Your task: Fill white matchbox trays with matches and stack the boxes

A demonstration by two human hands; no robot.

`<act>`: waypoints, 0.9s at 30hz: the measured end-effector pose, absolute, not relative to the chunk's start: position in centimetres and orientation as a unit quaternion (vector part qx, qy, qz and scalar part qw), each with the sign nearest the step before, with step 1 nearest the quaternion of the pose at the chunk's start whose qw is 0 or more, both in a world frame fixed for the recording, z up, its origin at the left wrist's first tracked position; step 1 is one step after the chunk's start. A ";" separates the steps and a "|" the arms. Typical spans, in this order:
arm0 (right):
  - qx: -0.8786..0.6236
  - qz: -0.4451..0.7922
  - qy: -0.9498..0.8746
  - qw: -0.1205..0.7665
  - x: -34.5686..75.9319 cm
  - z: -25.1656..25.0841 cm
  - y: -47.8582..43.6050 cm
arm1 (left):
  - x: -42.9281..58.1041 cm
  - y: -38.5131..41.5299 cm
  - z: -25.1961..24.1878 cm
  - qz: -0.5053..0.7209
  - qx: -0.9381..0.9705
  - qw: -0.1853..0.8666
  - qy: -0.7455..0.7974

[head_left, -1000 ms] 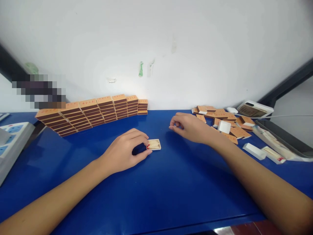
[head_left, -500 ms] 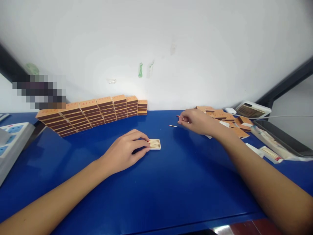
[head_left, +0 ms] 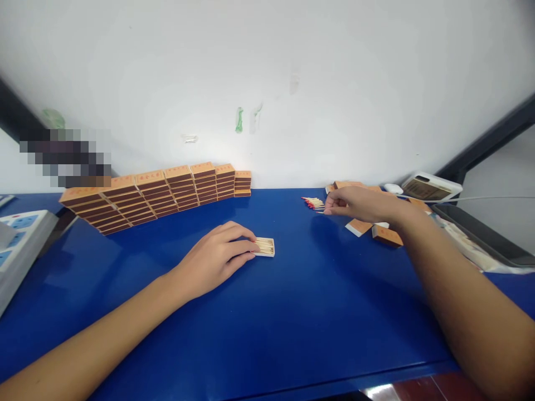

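A small white matchbox tray point(head_left: 270, 254) filled with matches point(head_left: 264, 245) lies on the blue table. My left hand point(head_left: 219, 250) grips its left end, thumb on the near side and fingers over the far side and the match heads. Farther off and to the right, my right hand point(head_left: 349, 201) is pinched at the back of the table, with one match point(head_left: 320, 212) poking out from its fingertips. Just beyond those fingertips is a loose pile of red-headed matches point(head_left: 312, 203), partly covered by the hand.
Matchboxes point(head_left: 150, 192) form a long stacked row along the wall at the left. More matchboxes point(head_left: 387, 236) lie scattered under and beside my right forearm. At the far right are a black phone-like slab point(head_left: 480, 234) and a white device point(head_left: 432, 186); a power strip point(head_left: 25, 239) sits at left.
My right hand has shifted right, uncovering the match pile. The single match that lay left of it now shows at its fingertips. My left hand stays on the tray.
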State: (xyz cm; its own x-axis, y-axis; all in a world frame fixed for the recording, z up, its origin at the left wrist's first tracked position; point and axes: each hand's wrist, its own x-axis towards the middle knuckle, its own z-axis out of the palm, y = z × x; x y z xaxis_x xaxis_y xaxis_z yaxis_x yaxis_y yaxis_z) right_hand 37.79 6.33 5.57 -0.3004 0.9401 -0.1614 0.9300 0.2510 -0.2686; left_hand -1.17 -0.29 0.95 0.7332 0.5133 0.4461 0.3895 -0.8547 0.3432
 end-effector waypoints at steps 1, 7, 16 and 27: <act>-0.595 0.161 -0.787 0.015 38.3 5.6 6.5 | -1.2 -0.3 1.0 0.269 0.925 0.114 0.244; -0.600 0.177 -0.780 0.016 38.0 4.8 7.0 | -1.2 -0.4 1.1 0.264 0.926 0.115 0.245; -0.582 0.148 -0.799 0.033 38.2 4.5 7.6 | -1.0 -0.5 1.3 0.268 0.910 0.101 0.300; -0.486 0.212 -0.839 0.120 30.6 5.3 3.6 | -1.0 -0.5 1.0 0.245 0.904 0.102 0.334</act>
